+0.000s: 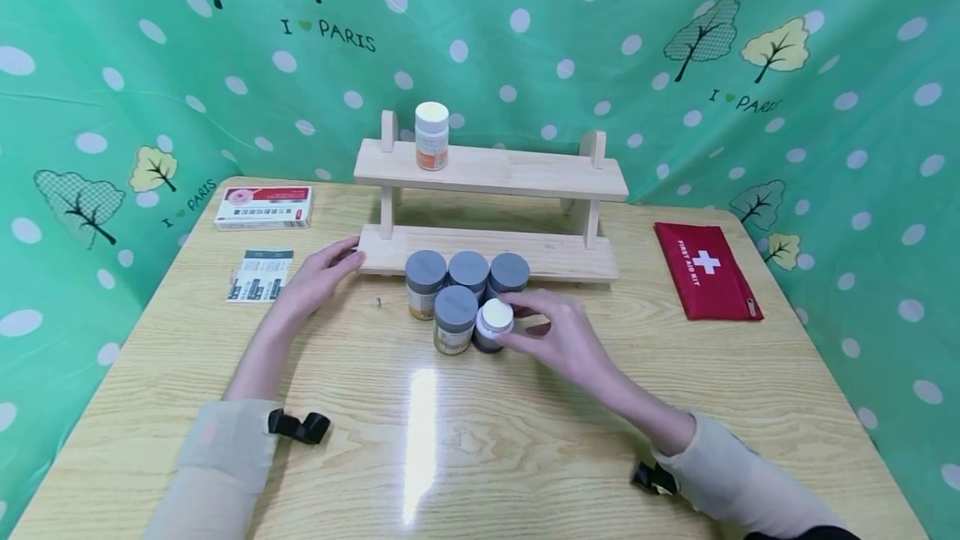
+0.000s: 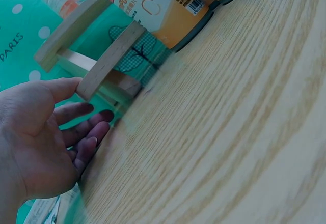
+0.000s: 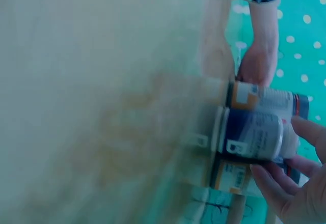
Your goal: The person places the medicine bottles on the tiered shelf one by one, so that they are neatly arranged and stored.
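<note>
1. I see a big counter (image 1: 600,448) under everything.
2. The wooden shelf (image 1: 517,169) stands near the back.
3. The left hand (image 1: 318,273) is by its left end, thumb touching the low board, fingers loose and holding nothing.
4. The right hand's (image 1: 566,336) fingers pinch the white-capped bottle (image 1: 495,319), so I think getting hold of it is the step now.
5. Four gray-lidded jars (image 1: 426,269) crowd that bottle, at the bunch's front right. I'd lift straight up, gently.
</note>
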The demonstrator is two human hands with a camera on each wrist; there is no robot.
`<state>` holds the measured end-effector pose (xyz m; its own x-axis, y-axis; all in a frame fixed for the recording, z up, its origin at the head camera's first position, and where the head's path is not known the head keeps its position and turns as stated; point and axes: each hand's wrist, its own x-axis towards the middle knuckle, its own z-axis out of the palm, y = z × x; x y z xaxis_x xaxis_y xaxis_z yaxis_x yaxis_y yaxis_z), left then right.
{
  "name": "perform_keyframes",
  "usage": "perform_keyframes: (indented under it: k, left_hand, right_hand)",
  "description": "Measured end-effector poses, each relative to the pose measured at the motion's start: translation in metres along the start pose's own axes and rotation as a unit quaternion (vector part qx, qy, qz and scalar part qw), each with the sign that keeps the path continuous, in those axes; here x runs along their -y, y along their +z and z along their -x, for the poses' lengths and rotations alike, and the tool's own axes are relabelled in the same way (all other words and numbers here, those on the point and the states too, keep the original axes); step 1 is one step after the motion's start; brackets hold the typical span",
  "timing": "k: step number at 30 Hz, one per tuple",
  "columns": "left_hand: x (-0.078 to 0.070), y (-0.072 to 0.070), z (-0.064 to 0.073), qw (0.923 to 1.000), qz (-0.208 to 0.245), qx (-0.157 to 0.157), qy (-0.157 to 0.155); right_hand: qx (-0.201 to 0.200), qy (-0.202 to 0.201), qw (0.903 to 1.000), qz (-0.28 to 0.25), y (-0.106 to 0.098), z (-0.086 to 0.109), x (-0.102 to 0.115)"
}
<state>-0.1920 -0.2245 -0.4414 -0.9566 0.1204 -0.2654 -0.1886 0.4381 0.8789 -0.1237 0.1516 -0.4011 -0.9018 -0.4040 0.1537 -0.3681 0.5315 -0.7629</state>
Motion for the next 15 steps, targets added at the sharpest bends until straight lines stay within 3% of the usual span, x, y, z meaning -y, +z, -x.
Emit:
perform_keyframes:
  k: [7,15]
  left_hand:
    - [0.002,0.0,0.0,1.0,0.005,0.0,-0.001]
    - [0.005,0.0,-0.005,0.9999,0.015,0.006,0.0]
  right_hand:
    - [-0.032,0.036,0.9981,-0.039,0.008,0.002,0.001]
    - [-0.067,0.045,0.9951,-0.057,0.014,0.002,0.001]
